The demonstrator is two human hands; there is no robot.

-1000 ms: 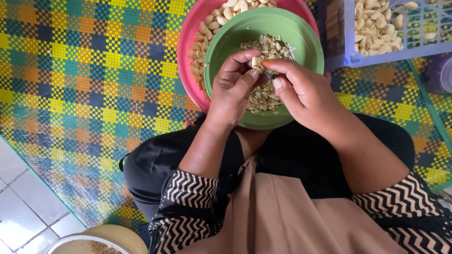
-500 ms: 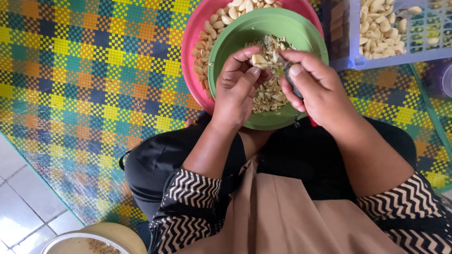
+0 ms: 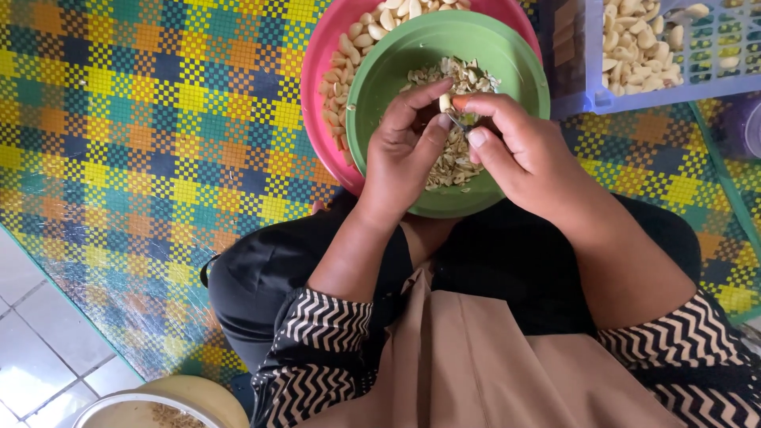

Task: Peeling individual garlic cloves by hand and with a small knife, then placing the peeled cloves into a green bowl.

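A woven plastic floor mat in a yellow, green, blue and orange check is seen to carry everything. On it, at 12 o'clock from the lap, a round pink plastic basin of pale peeled kernels is partly covered by a round green plastic bowl of loose pale skins. At 1 o'clock a lilac slatted plastic crate holds more pale kernels. Progress is judged partial: many kernels appear peeled, the stock left cannot be told. Over the bowl, the left hand is closed on one small pale kernel; the right hand is pinched around a thin metal blade touching it.
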